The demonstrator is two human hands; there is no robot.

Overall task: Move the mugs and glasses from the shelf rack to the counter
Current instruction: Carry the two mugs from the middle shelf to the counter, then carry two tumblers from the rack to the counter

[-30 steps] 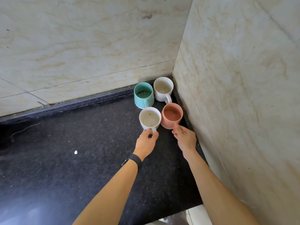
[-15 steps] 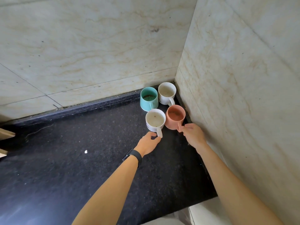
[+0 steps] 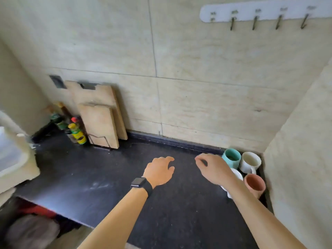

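Note:
Several mugs stand together in the right back corner of the black counter: a teal mug, a white mug, a pink mug, and another white mug partly hidden behind my right forearm. My left hand, with a black watch on the wrist, hovers over the counter's middle, fingers apart and holding nothing. Just left of the mugs, my right hand is loosely curled and holds nothing. No shelf rack or glasses are in view.
Two wooden cutting boards lean in a wire stand against the back wall. Condiment bottles stand left of them. A white appliance sits at the far left edge. A hook rail hangs high on the wall. The right wall adjoins the mugs.
Both hands have let go of the mug handles and drawn back to the left. The view has swung left and up, so the mugs now sit at the right.

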